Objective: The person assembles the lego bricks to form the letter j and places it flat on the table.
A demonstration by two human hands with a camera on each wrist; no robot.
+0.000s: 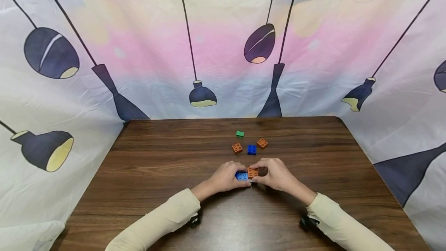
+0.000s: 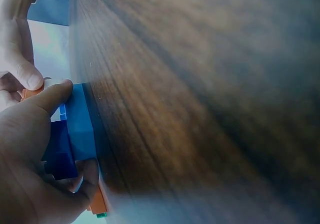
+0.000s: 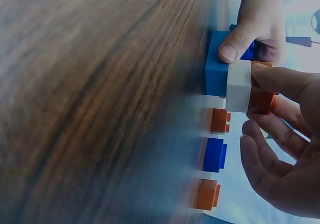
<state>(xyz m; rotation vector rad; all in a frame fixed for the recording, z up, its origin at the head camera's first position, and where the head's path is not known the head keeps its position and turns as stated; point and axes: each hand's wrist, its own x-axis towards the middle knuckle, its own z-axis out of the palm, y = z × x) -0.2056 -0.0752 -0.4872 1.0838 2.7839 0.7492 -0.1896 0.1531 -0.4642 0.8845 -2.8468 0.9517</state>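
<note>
My left hand (image 1: pixel 225 177) grips a stack of toy building bricks low over the table: a light blue brick (image 3: pixel 215 67) at the bottom and a dark blue brick (image 2: pixel 61 151) on it. A white brick (image 3: pixel 238 89) sits on the light blue one, at the right end. Between right thumb and fingers, my right hand (image 1: pixel 278 175) pinches an orange brick (image 1: pixel 252 172), which rests against the white brick's studded side. Whether it is fully pressed on, I cannot tell. The left thumb (image 3: pixel 234 45) lies along the light blue brick's near side.
Beyond the hands lie loose bricks: an orange brick (image 1: pixel 237 148), a blue brick (image 1: pixel 252 150), another orange brick (image 1: pixel 262 143) and a green brick (image 1: pixel 239 134). The brown wooden table (image 1: pixel 156 158) meets a printed cloth backdrop (image 1: pixel 230 65) at its far edge.
</note>
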